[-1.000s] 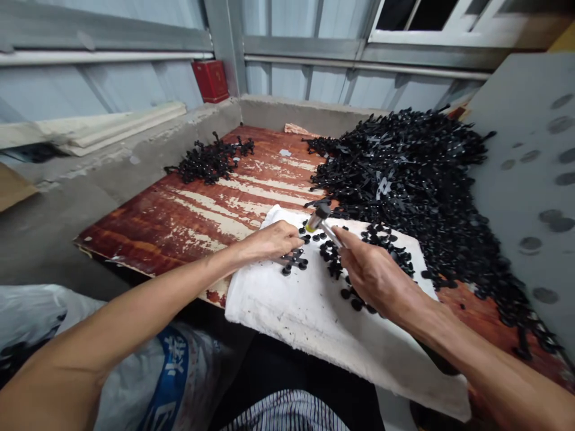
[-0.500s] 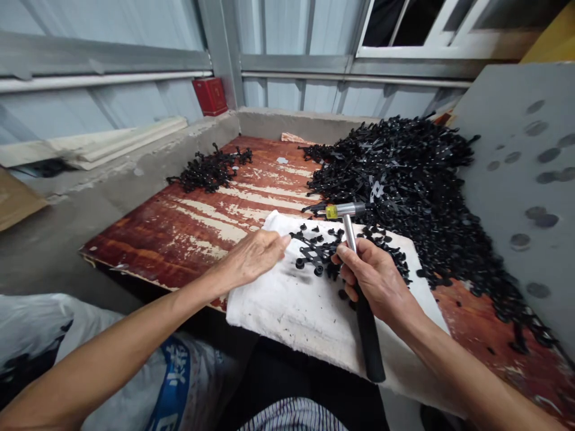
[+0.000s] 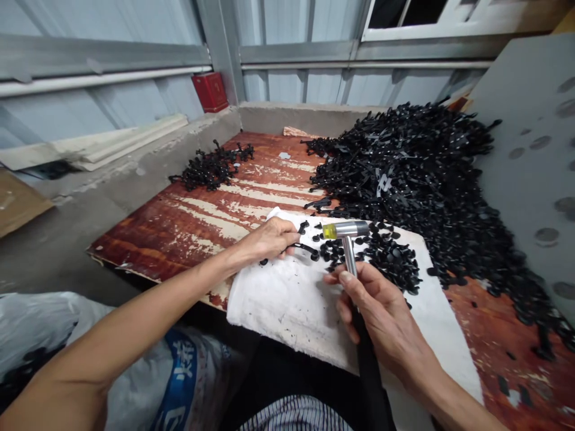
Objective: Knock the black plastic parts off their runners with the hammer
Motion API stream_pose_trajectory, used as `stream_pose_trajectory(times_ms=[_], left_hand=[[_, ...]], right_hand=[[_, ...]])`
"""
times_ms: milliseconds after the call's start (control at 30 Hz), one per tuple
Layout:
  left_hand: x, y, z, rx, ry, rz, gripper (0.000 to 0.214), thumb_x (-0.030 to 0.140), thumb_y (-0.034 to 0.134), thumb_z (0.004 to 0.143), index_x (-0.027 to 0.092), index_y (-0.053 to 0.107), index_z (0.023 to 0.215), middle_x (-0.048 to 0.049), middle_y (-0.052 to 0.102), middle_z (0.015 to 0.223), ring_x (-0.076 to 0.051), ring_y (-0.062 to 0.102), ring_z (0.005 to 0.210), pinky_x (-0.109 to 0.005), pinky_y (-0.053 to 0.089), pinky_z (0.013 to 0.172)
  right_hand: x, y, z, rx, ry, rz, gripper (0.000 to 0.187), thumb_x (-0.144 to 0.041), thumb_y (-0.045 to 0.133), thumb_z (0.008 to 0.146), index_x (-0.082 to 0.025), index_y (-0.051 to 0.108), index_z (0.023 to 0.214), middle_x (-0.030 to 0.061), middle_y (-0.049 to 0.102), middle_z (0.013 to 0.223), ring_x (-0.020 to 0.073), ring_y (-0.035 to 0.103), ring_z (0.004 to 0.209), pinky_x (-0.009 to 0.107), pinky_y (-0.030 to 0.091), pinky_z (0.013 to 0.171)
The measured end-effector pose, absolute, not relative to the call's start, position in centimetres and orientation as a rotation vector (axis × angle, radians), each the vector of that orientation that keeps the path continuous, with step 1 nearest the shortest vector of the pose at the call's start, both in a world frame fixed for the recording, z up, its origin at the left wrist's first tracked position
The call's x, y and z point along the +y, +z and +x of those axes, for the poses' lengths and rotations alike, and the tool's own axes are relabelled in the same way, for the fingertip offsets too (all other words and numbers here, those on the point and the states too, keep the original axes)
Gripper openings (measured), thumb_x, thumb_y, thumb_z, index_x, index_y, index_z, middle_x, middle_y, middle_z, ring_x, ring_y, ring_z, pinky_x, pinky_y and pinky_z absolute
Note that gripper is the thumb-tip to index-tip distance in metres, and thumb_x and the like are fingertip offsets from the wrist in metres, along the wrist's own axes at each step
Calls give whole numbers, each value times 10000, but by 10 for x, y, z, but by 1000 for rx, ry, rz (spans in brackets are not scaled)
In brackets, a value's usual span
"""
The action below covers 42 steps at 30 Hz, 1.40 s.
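Note:
My right hand is closed round the black grip of a small hammer with a metal head and a yellow face, held just above the white cloth pad. My left hand is closed on a black plastic sprue frame lying on the pad, left of the hammer head. Several loose black plastic caps lie heaped on the pad to the right of the hammer.
A big pile of black sprue frames fills the right of the worn red board. A smaller black heap lies at the far left. A red box stands on the concrete ledge. A grey panel leans on the right.
The hammer has dropped from raised to low over the pad. My left hand pulled the sprue frame leftward and closed on it; its caps now lie loose by the heap.

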State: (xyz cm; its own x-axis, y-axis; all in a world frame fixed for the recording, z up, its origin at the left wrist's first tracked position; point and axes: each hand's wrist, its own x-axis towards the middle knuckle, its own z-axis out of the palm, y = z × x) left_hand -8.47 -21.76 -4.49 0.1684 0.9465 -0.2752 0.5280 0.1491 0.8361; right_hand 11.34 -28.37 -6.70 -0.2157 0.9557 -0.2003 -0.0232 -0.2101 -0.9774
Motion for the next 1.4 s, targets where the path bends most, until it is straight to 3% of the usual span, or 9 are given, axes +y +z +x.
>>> stream_pose_trajectory(times_ms=[133,1400], left_hand=[[-207,-52,-90,1478,540,1465,183,170,481,858,150,532,683,57,518,515,-29,387,338,-152,221,333],[-199,-54,-90,1489,494,1536,211,184,490,844,154,519,638,53,461,493,-28,305,346,-180,193,353]], right_hand=[[-297,-72,116,-1087,1662,-1181,386,-543,686,755,-181,562,803,-9,625,767,17,378,360,147,316,279],[-300,-82,124,-977,1722,-1068,311,-485,687,798,-199,582,863,-19,637,731,19,394,331,146,334,281]])
